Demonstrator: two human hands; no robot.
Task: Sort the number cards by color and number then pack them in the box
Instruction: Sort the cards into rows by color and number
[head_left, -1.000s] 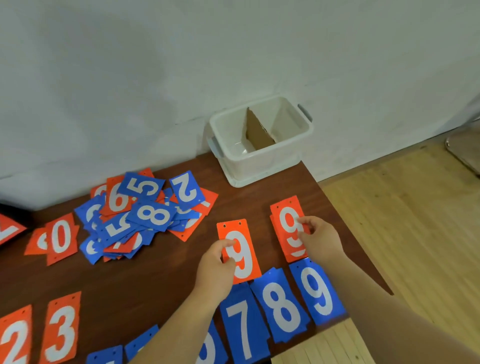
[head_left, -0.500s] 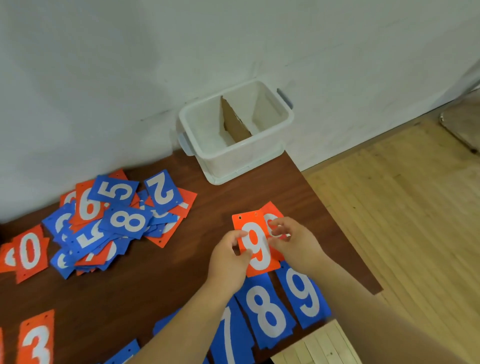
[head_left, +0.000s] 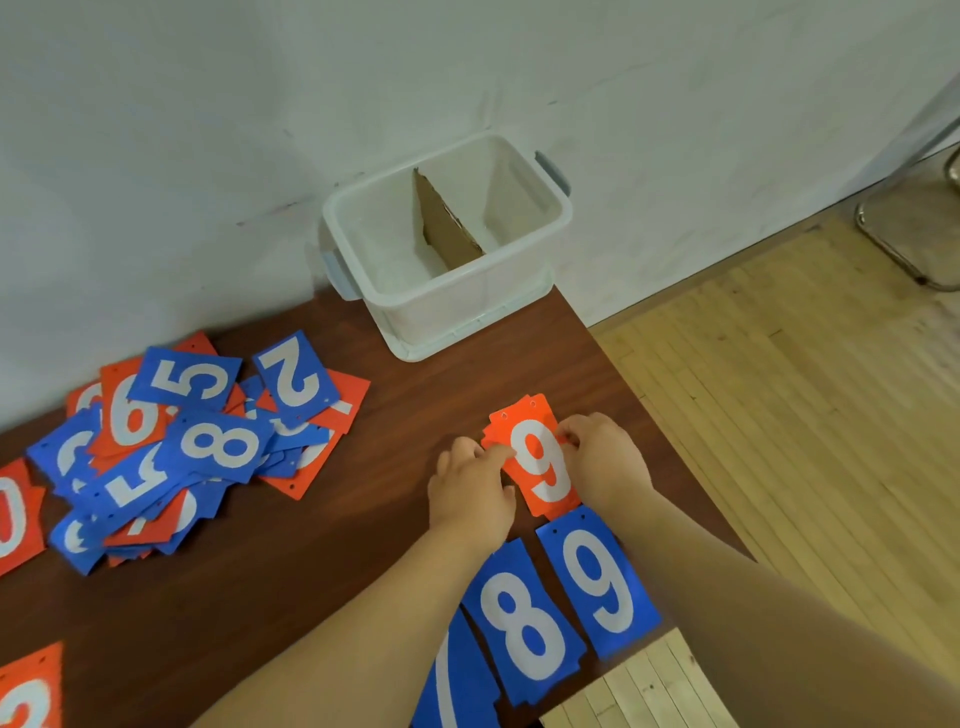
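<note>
Orange 9 cards (head_left: 540, 467) sat btwn both hands near table's right edge, long axis near-to-far; left hand (head_left: 470, 491) & right hand (head_left: 605, 467) pinched opposite sides. Box (head_left: 447, 291) lay far, beyond them.

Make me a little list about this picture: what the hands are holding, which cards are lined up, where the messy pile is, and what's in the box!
left hand: on the left edge of the orange 9 cards
right hand: on their right edge
lined up: blue 8 and blue 9, nearer than the orange 9s
messy pile: blue and orange cards, on the table's left
box: white plastic, against the wall, cardboard divider inside, no cards visible
table: dark brown wood
</note>
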